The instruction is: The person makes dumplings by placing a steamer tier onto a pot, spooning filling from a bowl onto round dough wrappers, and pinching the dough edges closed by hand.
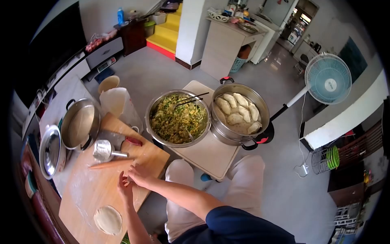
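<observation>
My left hand (pixel 125 187) and my right hand (pixel 140 176) are close together over the wooden board (pixel 83 191), fingers curled in and nearly meeting. What is between their fingertips is too small to make out. Close beyond them lie a wooden rolling pin (pixel 110 164) and a metal dipper (pixel 102 151) with flour in it. A knife (pixel 132 141) with a red handle rests farther up the board. Flat dough wrappers (pixel 107 220) lie at the board's near end, left of my left forearm.
A steel bowl of chopped green-and-yellow filling (pixel 178 118) with chopsticks stands on a small table (pixel 207 156). Beside it, a steamer pot (pixel 260 99) holds several dumplings (pixel 237 106). Left are a pot (pixel 81 124) and a lid (pixel 50 152). A fan (pixel 328 79) stands right.
</observation>
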Tool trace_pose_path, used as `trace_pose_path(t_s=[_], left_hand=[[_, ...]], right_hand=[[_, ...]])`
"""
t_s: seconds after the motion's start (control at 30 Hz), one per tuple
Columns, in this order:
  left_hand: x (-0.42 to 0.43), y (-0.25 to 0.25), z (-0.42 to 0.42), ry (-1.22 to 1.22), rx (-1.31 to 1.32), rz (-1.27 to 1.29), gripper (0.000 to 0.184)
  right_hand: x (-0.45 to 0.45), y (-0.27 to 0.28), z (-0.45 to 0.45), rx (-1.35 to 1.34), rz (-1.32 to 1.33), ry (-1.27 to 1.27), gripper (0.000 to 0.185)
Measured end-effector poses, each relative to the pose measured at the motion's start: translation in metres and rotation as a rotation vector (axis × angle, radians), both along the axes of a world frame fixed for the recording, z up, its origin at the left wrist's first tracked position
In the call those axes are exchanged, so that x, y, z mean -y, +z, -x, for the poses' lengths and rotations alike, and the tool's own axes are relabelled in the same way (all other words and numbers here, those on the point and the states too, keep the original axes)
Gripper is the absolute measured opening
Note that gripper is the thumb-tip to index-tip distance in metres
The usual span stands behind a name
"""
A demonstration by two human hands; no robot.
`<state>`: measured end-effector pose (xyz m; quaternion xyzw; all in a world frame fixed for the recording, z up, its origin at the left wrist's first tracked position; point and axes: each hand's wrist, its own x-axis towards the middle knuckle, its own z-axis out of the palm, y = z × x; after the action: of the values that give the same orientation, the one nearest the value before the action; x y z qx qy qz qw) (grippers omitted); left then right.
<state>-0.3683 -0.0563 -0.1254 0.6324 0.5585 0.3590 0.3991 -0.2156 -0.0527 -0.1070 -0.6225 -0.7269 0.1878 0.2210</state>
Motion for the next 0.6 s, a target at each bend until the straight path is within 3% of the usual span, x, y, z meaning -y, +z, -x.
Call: trace_pose_path(t_s=[0.1,0.13,0.17,0.23,0.3,0.37,0.43,0.6], left_hand=[[0.004,0.058,-0.028,-0.002,0.002,0.013,0.073],[0.002,0.070,-0.038,0.012,0.044,-0.038,0.074],[0.004,0.095,-0.053,0.004,-0.001,-0.139,0.068],[0.010,0.128,-0.092,-0.010,0.145,-0.254,0.061],[0.015,0.134,-0.132,-0.062,0.214,-0.227,0.052],[0.026,0.134,-0.176,-0.145,0.296,-0.197,0.049],[0.043,0.139,-0.224,-0.259,0.277,-0.186,0.039],[0.062,0.126,-0.308,-0.436,0.211,-0.105,0.032]], right_hand=[[-0.006,0.015,-0.037,-0.420,0.407,-0.013,0.032],[-0.012,-0.001,-0.054,-0.665,0.391,0.078,0.041],[-0.005,0.019,-0.080,-0.936,0.571,0.103,0.044],[0.013,0.062,-0.136,-0.993,0.558,0.068,0.046],[0.033,0.089,-0.205,-1.215,0.471,0.153,0.050],[0.062,0.141,-0.286,-1.210,0.368,0.180,0.052],[0.091,0.178,-0.362,-0.993,0.354,0.011,0.054],[0.146,0.191,-0.494,-0.410,0.161,-0.264,0.047]])
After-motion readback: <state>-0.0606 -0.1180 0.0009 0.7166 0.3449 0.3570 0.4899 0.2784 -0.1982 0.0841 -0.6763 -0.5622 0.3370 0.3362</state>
